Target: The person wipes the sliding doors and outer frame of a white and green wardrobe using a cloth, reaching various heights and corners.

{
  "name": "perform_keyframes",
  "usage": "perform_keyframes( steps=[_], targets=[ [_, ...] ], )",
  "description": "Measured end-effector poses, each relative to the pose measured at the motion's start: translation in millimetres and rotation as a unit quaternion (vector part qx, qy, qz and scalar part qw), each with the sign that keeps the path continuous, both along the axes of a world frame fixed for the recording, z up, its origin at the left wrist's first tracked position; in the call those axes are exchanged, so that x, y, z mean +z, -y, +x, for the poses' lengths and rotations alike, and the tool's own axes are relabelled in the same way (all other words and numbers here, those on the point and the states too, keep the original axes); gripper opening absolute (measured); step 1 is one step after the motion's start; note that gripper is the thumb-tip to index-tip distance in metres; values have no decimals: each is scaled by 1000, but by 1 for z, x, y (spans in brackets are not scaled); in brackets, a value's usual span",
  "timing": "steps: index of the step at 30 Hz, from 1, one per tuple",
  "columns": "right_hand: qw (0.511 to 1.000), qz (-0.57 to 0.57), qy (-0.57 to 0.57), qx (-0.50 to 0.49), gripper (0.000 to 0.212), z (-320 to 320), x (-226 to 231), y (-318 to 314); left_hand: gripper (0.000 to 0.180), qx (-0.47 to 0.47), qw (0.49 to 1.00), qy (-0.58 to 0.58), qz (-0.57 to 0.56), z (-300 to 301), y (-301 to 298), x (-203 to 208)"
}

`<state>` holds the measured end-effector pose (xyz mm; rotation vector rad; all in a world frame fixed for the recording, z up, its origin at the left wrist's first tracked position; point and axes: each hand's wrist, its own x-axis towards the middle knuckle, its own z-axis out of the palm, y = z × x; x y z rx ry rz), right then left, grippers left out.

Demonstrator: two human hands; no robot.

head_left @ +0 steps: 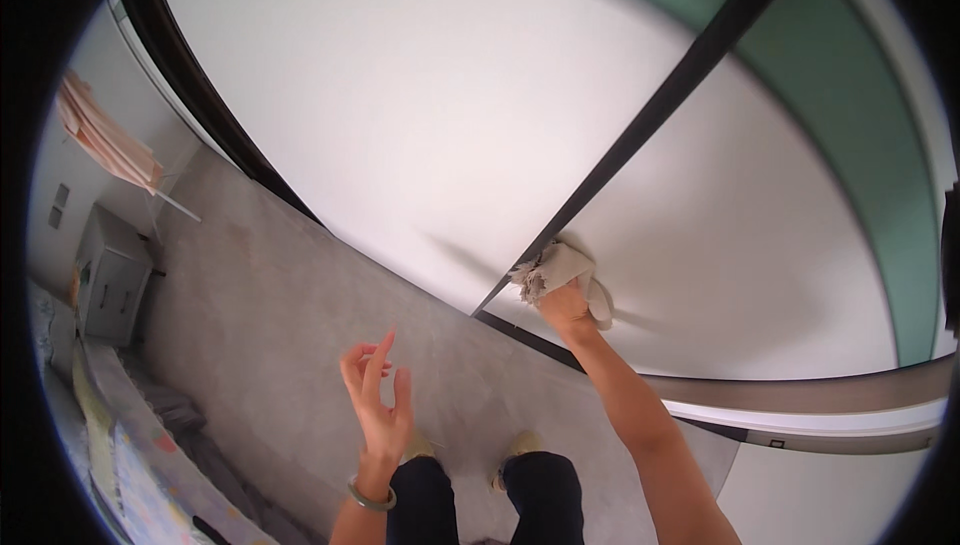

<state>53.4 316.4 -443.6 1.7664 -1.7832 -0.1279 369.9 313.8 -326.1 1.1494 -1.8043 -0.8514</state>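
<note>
My right hand point(566, 303) is closed around a pale, frayed cloth point(556, 267) and presses it against the lower part of a white sliding panel point(760, 245), right beside the dark vertical frame strip point(640, 135). My left hand point(378, 400) hangs free in the air in front of me, palm up, fingers spread, holding nothing; a green bangle point(371, 496) sits on its wrist. A second white panel point(420, 115) lies to the left of the strip.
Grey floor point(260, 325) stretches below the panels, with my shoes point(515, 445) and dark trousers at the bottom. A small grey cabinet point(108, 275) and a drying rack with cloth point(105, 145) stand at the far left. A patterned bed edge point(140, 475) runs along the lower left.
</note>
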Motion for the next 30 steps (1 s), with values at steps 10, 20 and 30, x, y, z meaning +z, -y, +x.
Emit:
perform_keyframes(
  steps=[10, 20, 30],
  targets=[
    [969, -29, 244, -25, 34, 10, -227, 17, 39, -14, 999, 25, 32, 24, -28, -188],
    [963, 89, 254, -1, 37, 1, -421, -25, 40, -54, 993, -17, 103, 38, -53, -195],
    [850, 293, 428, -91, 44, -32, -481, -85, 35, -111, 991, 10, 80, 54, -58, -187]
  ],
)
